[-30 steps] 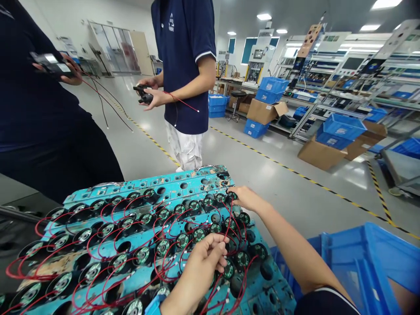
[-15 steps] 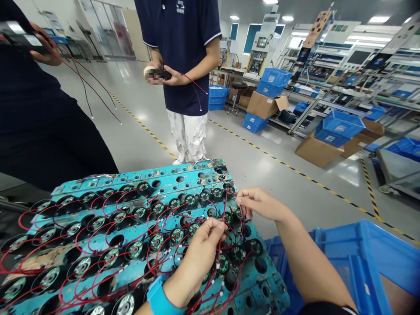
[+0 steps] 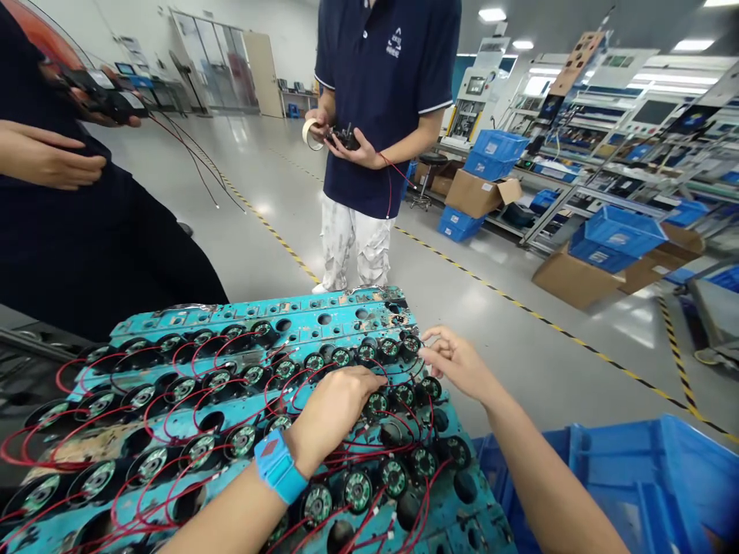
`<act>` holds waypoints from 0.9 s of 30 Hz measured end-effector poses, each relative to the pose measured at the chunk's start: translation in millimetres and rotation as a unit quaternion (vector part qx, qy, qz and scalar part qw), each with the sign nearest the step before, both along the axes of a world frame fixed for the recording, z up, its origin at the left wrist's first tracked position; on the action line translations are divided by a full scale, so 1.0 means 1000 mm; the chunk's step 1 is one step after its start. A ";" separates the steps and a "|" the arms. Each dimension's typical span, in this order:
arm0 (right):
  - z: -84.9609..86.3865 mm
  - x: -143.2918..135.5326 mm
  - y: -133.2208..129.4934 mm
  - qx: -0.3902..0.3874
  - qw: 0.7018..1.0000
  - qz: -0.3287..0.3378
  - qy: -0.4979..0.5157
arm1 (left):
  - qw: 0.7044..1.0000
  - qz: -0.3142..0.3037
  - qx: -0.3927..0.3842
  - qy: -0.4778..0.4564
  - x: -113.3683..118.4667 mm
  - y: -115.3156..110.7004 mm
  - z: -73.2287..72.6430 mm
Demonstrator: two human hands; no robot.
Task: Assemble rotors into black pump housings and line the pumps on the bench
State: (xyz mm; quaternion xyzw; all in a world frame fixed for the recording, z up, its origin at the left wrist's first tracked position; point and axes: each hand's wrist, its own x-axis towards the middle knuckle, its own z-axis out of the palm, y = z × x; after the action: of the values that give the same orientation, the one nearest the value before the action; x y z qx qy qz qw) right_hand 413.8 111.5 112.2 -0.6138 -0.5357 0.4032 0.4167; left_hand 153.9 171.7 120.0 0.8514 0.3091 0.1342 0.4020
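Note:
A turquoise board (image 3: 305,317) with round holes carries rows of black round motor-like parts (image 3: 357,490) with green circuit faces and red wires (image 3: 430,412). Over its middle right, my left hand (image 3: 340,400) is palm down, fingers together and curled, with the fingertips by a red wire; the palm side is hidden, so what it grips does not show. A blue band (image 3: 281,465) is round that wrist. At the right edge, my right hand (image 3: 456,362) has thumb and forefinger apart beside an end motor-like part (image 3: 410,346); nothing shows in it.
Blue bins (image 3: 629,462) stand close at my right. Across the board a person (image 3: 381,100) holds a tape roll (image 3: 312,134) and a dark wired part. Another person (image 3: 69,231) stands at left holding dark wired parts. Boxes and crates (image 3: 620,235) line the far right.
My left hand has moved slightly left and up, from a raised red wire to lower over the board. My right hand's fingers have spread beside the end part. The view has shifted left.

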 end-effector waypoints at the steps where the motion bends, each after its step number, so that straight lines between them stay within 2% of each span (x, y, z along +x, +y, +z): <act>1: -0.004 0.001 0.002 -0.005 0.999 0.023 -0.035 | 0.999 -0.015 0.028 0.024 -0.001 0.004 0.000; 5: -0.020 -0.001 0.013 0.016 0.976 0.048 -0.211 | 0.986 -0.030 0.115 0.118 0.002 0.015 -0.006; 7: -0.026 0.000 0.018 0.018 0.968 0.057 -0.245 | 0.977 -0.034 0.142 0.156 0.004 0.017 -0.011; 10: -0.030 0.002 0.025 0.001 0.953 0.108 -0.282 | 0.966 -0.054 0.159 0.196 0.008 0.022 -0.021; 14: -0.030 0.002 0.029 -0.039 0.918 0.155 -0.363 | 0.962 -0.080 0.145 0.218 0.015 0.033 -0.031; 21: -0.036 -0.004 0.044 -0.109 0.846 0.177 -0.491 | 0.964 -0.112 0.098 0.221 0.021 0.038 -0.048; 24: -0.035 -0.003 0.047 -0.112 0.834 0.191 -0.505 | 0.966 -0.130 0.085 0.205 0.019 0.035 -0.051; 27: -0.036 0.001 0.046 -0.104 0.836 0.201 -0.499 | 0.973 -0.126 0.080 0.177 0.016 0.033 -0.046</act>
State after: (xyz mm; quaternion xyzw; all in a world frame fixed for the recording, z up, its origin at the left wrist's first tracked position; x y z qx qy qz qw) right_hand 415.2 157.4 76.5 -0.6505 -0.7374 0.1704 -0.0643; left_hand 169.9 204.3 73.6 0.9232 0.2538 -0.0462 0.2850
